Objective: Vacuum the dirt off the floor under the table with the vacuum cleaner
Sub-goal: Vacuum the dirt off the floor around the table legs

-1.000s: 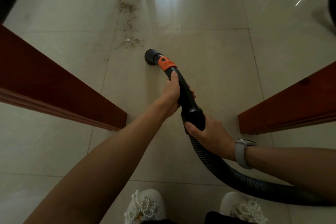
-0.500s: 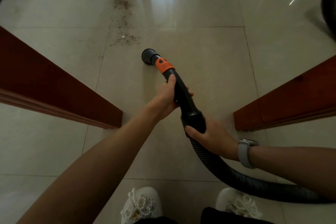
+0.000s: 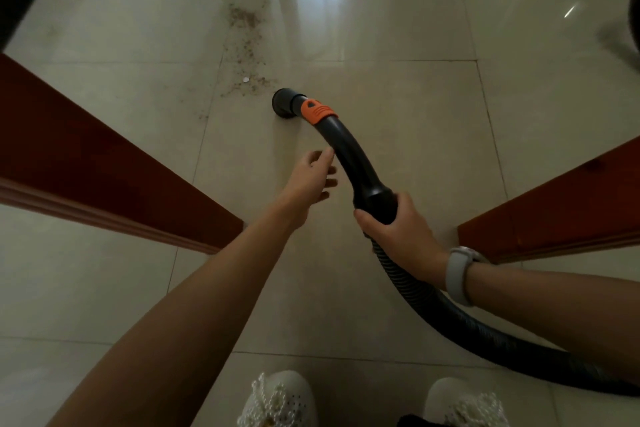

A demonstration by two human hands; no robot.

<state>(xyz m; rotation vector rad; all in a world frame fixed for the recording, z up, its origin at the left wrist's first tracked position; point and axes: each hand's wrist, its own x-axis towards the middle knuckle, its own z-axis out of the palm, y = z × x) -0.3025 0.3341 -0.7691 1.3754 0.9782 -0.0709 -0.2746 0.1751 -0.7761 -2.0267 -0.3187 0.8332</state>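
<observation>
A black vacuum hose point(image 3: 349, 156) with an orange collar point(image 3: 317, 111) curves down to a round nozzle point(image 3: 284, 103) resting on the pale tiled floor. My right hand point(image 3: 398, 232), with a white watch on the wrist, grips the hose where the rigid handle meets the ribbed tube. My left hand point(image 3: 311, 177) hovers just left of the handle with fingers spread, holding nothing. A trail of brown dirt point(image 3: 247, 45) runs from just beyond the nozzle toward the top of the view, with a small white speck near its closest end.
Two dark red wooden table beams flank me, one on the left point(image 3: 104, 170) and one on the right point(image 3: 561, 208). The ribbed hose point(image 3: 485, 333) trails off to the lower right. My white beaded shoes point(image 3: 277, 399) stand at the bottom edge.
My left hand has let go of the hose handle and opened beside it. The right hand keeps its grip. The nozzle stays close to the near end of the dirt.
</observation>
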